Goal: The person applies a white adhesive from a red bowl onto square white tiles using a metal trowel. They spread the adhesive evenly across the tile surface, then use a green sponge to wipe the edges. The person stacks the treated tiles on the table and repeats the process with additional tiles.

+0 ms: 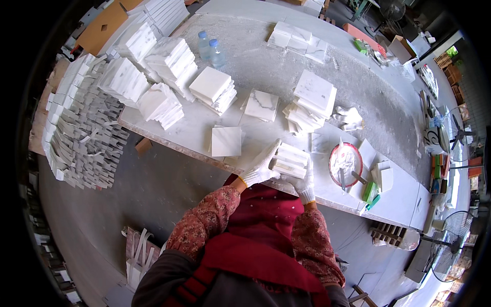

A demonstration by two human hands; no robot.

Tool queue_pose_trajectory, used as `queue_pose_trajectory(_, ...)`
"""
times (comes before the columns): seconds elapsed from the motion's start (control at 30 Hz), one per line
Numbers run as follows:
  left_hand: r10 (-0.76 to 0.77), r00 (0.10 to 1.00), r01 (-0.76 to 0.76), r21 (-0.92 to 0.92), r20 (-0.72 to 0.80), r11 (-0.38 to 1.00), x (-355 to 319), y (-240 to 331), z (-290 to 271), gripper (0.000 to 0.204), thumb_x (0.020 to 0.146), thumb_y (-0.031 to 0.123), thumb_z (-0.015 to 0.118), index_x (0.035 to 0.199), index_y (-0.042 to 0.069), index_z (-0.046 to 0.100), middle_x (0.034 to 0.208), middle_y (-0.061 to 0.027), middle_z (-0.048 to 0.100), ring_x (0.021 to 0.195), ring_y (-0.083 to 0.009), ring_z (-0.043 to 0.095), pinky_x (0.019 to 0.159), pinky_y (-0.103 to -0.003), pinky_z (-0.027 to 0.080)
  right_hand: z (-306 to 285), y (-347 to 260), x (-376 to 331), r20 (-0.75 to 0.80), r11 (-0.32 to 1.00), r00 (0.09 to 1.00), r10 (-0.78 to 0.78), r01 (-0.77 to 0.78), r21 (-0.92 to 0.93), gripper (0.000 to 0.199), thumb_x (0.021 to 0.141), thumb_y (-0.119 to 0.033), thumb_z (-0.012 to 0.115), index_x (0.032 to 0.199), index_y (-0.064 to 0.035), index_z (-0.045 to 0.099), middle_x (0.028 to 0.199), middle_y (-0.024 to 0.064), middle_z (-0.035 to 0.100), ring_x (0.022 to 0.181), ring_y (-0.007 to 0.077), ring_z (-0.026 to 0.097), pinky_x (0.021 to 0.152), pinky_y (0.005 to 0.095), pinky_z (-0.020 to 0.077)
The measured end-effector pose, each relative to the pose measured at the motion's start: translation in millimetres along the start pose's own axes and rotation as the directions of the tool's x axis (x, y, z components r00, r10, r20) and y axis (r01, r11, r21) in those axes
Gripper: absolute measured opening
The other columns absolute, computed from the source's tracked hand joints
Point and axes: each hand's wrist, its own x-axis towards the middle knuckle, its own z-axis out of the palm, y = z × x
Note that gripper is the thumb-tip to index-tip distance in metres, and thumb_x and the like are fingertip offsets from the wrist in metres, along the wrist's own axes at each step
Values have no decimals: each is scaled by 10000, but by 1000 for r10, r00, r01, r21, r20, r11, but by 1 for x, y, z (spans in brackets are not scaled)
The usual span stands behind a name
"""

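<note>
Both my hands wear white knitted gloves and grip a small stack of white marble tiles (290,159) at the table's near edge. My left hand (260,168) presses along the stack's left side, fingers pointing away from me. On the right side, my right hand (304,182) is wrapped round the near corner, its fingers partly hidden. A single square tile (226,141) lies to the left. Beyond my hands are a grey-veined tile (262,105) and a taller uneven tile stack (315,94). A red-rimmed bowl of white paste (346,157) with a scraper stands to the right.
Several tile stacks (210,84) fill the table's left end, near two water bottles (217,53). A heap of narrow stone strips (87,128) stands left of the table. Spare white gloves (349,117), a green box (370,192) and upright tile pieces (382,176) lie to the right.
</note>
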Motion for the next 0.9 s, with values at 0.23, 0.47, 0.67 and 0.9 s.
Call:
queue_pose_trajectory(0.23, -95, 994, 97, -23, 55, 995, -2, -14, 4, 1265, 621, 206, 884, 1558, 48, 49, 1546, -224, 303, 1399, -363, 360, 1113, -397, 370, -4, 10, -7, 25, 993, 999, 21, -18, -117, 1248, 548, -231, 927, 1504, 19, 166, 1393, 225, 429, 1263, 345, 475, 1071, 405, 410)
queue_pose_trajectory(0.47, -132, 991, 134, 92, -22, 987, -12, -37, 34, 786, 716, 214, 817, 1356, 75, 383, 1205, -174, 624, 1067, -359, 633, 880, -409, 539, 8, -7, -13, 72, 997, 996, 48, -43, -67, 1305, 665, -141, 849, 1519, 22, -123, 1521, 272, 306, 1361, 331, 415, 1103, 382, 385)
queue_pose_trajectory(0.67, -99, 994, 104, 149, -42, 983, -10, -44, 42, 667, 732, 240, 809, 1310, 89, 513, 1132, -138, 688, 1016, -329, 673, 850, -407, 557, 5, -29, -10, 98, 987, 983, 152, -146, -64, 1243, 675, -174, 857, 1525, 36, -25, 1504, 238, 356, 1345, 317, 436, 1099, 366, 386)
queue_pose_trajectory(0.9, 24, 1000, -26, 260, 11, 965, 2, -23, 4, 1219, 672, 343, 866, 1527, 21, 59, 1476, -139, 399, 1357, -268, 414, 1098, -349, 381, -7, -20, 0, 112, 866, 992, 56, 7, -501, 1116, 658, -423, 845, 1489, 28, 252, 1423, 221, 447, 1314, 349, 440, 1079, 418, 368)
